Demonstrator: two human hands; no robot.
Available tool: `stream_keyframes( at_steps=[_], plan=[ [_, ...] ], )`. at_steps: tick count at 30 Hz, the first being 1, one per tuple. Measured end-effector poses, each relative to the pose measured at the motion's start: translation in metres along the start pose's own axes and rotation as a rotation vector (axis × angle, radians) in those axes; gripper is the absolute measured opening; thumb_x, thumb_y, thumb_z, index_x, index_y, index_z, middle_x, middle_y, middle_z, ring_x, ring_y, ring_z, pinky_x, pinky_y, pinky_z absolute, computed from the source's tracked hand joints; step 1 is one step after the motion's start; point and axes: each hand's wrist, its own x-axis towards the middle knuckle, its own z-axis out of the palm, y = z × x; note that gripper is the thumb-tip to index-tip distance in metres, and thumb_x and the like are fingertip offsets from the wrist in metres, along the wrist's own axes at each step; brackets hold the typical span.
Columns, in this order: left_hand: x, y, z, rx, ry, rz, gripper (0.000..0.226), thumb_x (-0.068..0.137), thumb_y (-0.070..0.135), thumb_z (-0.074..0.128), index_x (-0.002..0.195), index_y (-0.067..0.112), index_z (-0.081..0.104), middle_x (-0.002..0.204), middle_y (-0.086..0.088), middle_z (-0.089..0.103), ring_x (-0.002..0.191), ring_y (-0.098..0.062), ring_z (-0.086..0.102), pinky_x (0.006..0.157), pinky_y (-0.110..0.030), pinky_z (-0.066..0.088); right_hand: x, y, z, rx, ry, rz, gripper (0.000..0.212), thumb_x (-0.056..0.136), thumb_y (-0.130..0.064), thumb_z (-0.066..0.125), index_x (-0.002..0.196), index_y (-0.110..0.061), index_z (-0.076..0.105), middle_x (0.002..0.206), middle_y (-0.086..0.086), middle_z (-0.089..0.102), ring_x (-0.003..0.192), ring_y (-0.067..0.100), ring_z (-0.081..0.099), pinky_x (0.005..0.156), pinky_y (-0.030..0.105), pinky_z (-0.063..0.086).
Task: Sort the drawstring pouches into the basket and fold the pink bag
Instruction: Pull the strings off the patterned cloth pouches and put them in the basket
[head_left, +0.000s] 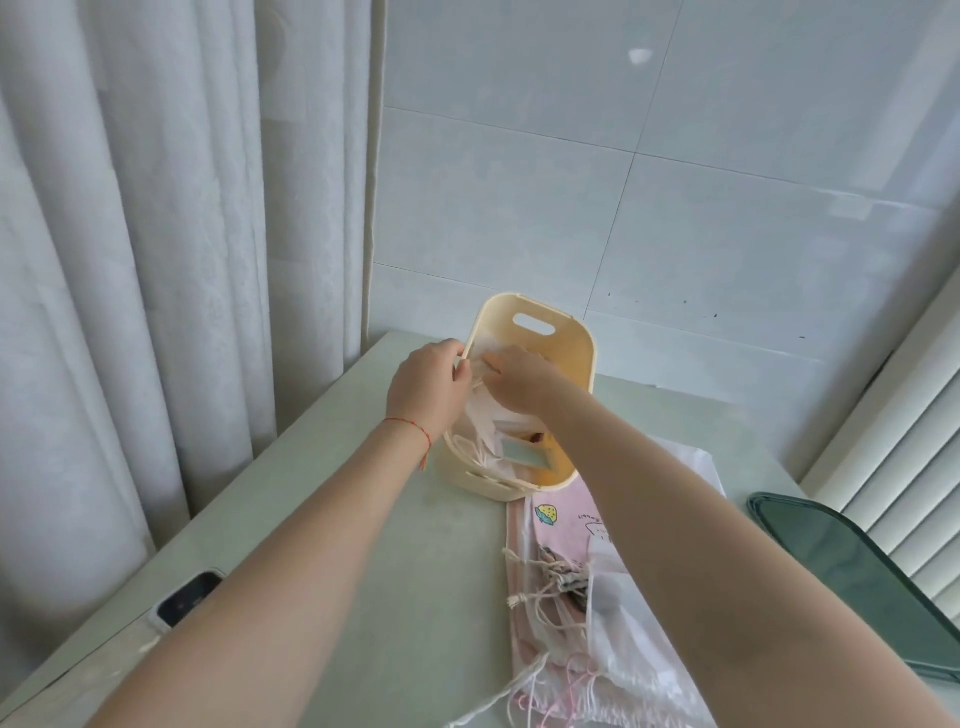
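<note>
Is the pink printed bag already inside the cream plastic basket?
No, the pink printed bag lies flat on the pale green table, just in front of the cream plastic basket, with loose pouches piled on it.

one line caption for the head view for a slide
Both hands, left hand and right hand, tuck a white pouch into the cream basket while the pink bag waits unfolded.

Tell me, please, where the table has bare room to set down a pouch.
Bare table lies between the phone and the basket. Crowded: the pink bag, the drawstring pouches heaped on it, and the basket interior, occupied by both hands.
</note>
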Motion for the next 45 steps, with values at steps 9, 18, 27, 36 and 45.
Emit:
stream_keyframes(
  at_steps=[9,18,27,36,45],
  plan=[
    [0.036,-0.006,0.01,0.003,-0.197,-0.361,0.026,0.086,0.011,0.048,0.06,0.011,0.05,0.07,-0.012,0.058,0.069,-0.032,0.054,0.06,-0.031,0.043,-0.052,0.035,-0.013,0.086,0.197,0.016,0.03,0.094,-0.019,0.041,0.113,-0.019,0.064,0.124,0.007,0.046,0.12,0.026,0.042,0.1,0.038,0.034],
    [0.016,0.055,0.013,0.116,-0.064,-0.22,0.036,0.088,0.019,0.051,0.123,0.014,0.061,0.129,-0.014,0.047,0.124,-0.032,0.044,0.102,-0.036,0.038,-0.09,0.073,-0.004,0.367,0.227,0.103,0.023,0.09,-0.011,0.043,0.109,-0.01,0.057,0.114,0.009,0.052,0.091,0.027,0.054,0.076,0.032,0.045],
    [-0.066,0.141,0.053,-0.096,-0.733,-0.03,0.02,0.084,0.02,0.052,0.08,0.007,0.067,0.077,-0.007,0.069,0.062,-0.019,0.064,0.058,-0.023,0.049,-0.162,0.13,0.026,0.056,-0.559,0.186,0.057,0.078,-0.062,0.062,0.112,-0.016,0.062,0.107,0.001,0.064,0.099,0.018,0.063,0.078,0.032,0.054],
    [-0.118,0.116,0.083,-0.057,-0.701,-0.102,0.018,0.088,0.022,0.057,0.098,0.021,0.072,0.104,0.004,0.069,0.1,-0.015,0.06,0.086,-0.025,0.046,-0.179,0.152,0.066,0.2,-0.338,0.225,0.052,0.079,-0.058,0.068,0.062,-0.015,0.044,0.065,-0.001,0.045,0.061,0.018,0.044,0.058,0.027,0.036],
    [-0.117,0.098,0.079,-0.36,-0.355,-0.328,0.031,0.091,0.03,0.057,0.12,0.023,0.062,0.107,0.005,0.061,0.101,-0.014,0.056,0.085,-0.025,0.038,-0.16,0.145,0.032,0.313,0.314,0.259,0.039,0.097,-0.027,0.049,0.135,-0.028,0.054,0.121,0.007,0.056,0.119,0.029,0.05,0.1,0.039,0.034]
  ],
)
